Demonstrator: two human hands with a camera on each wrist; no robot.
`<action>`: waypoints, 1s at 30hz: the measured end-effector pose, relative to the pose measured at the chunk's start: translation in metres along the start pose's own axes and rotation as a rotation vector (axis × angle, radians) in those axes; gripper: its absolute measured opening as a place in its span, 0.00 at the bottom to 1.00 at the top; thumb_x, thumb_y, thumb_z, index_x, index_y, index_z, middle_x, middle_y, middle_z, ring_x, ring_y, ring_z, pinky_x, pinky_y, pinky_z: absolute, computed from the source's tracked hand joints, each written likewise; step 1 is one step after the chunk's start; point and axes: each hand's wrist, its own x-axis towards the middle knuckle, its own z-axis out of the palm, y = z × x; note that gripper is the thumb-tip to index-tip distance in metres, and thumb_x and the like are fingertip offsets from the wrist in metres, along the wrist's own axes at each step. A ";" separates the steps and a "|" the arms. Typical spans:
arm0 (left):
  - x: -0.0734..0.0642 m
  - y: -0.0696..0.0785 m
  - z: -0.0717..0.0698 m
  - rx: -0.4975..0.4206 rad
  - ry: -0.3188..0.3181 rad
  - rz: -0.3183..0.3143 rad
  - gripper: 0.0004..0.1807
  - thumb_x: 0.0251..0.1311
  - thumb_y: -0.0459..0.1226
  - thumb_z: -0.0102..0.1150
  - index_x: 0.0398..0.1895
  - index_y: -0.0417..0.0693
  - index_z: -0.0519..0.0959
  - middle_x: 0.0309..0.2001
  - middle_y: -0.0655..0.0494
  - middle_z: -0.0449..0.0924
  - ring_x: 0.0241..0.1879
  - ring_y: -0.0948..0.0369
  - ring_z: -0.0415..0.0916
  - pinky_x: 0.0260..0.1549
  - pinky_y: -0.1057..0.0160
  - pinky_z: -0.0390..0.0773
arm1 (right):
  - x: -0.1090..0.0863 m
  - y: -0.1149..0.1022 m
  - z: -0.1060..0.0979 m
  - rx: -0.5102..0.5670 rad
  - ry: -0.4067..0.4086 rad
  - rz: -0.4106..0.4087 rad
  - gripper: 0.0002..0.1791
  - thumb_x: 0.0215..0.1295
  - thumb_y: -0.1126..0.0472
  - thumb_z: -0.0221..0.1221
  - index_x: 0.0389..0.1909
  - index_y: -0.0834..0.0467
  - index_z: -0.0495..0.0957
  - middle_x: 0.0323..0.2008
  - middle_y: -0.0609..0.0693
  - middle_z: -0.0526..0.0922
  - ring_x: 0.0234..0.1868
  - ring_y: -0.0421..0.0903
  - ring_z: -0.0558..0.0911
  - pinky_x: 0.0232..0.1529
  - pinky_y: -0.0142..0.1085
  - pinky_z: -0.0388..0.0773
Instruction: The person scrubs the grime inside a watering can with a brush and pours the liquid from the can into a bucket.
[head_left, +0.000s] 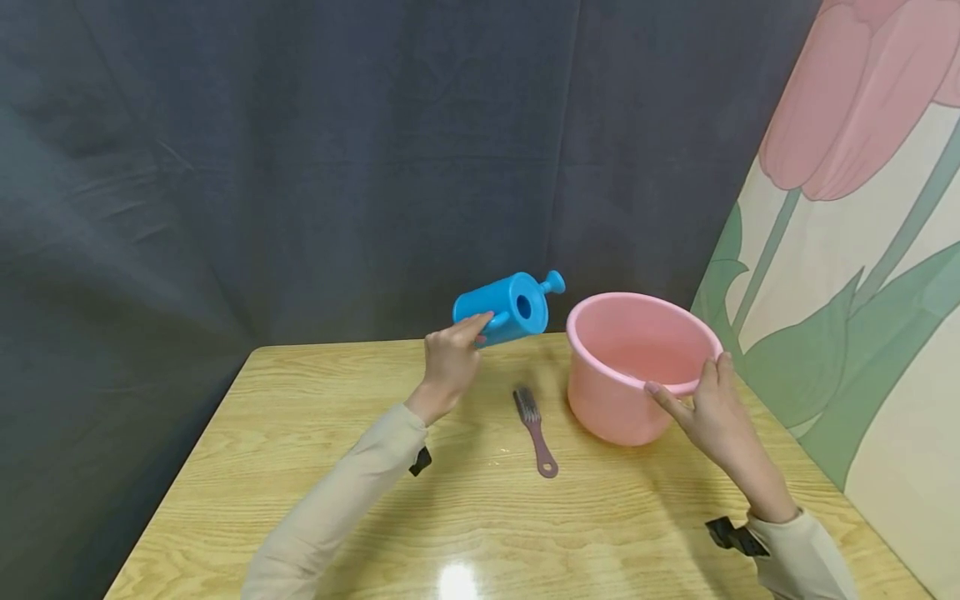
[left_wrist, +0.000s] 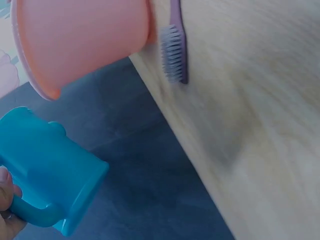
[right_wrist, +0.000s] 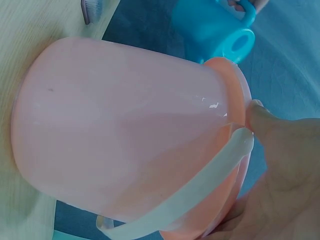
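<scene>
My left hand (head_left: 450,360) grips the handle of a blue watering can (head_left: 495,304) in the air above the back of the table. The can lies tilted, its round spout head pointing right toward a pink bucket (head_left: 611,408). In the left wrist view, fingers (left_wrist: 6,190) wrap the handle of the can (left_wrist: 50,165). My right hand (head_left: 720,417) holds the bucket's rim at the right front, thumb and fingers spread along it. A pale carrying handle (right_wrist: 185,200) hangs against the bucket's side in the right wrist view. Whether the bucket holds water, I cannot tell.
A purple-handled brush (head_left: 537,433) with grey bristles lies on the wooden table (head_left: 375,517) between the hands, left of the bucket. Small wet spots show beside it. A dark curtain (head_left: 337,167) hangs behind; a tulip-painted wall (head_left: 862,333) borders the right side.
</scene>
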 end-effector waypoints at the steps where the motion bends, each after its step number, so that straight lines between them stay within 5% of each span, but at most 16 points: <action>1: -0.003 -0.002 -0.001 -0.010 -0.002 -0.018 0.30 0.41 0.13 0.51 0.48 0.38 0.85 0.42 0.43 0.86 0.27 0.58 0.86 0.14 0.62 0.77 | 0.000 0.000 0.000 -0.001 0.001 0.000 0.56 0.70 0.45 0.60 0.69 0.84 0.38 0.69 0.84 0.34 0.64 0.84 0.53 0.55 0.75 0.58; 11: -0.025 -0.017 -0.012 -0.108 -0.017 -0.178 0.28 0.43 0.13 0.53 0.50 0.35 0.84 0.39 0.40 0.86 0.30 0.51 0.87 0.32 0.50 0.85 | 0.000 0.001 -0.001 0.002 -0.019 0.002 0.57 0.70 0.44 0.59 0.68 0.85 0.36 0.68 0.84 0.31 0.65 0.84 0.50 0.56 0.75 0.57; 30: -0.057 -0.035 -0.028 -0.125 0.019 -0.369 0.22 0.46 0.13 0.60 0.46 0.33 0.85 0.32 0.41 0.86 0.28 0.50 0.86 0.36 0.48 0.85 | 0.000 0.002 -0.001 -0.017 0.002 -0.002 0.56 0.69 0.44 0.60 0.67 0.86 0.40 0.69 0.84 0.36 0.62 0.84 0.57 0.51 0.75 0.63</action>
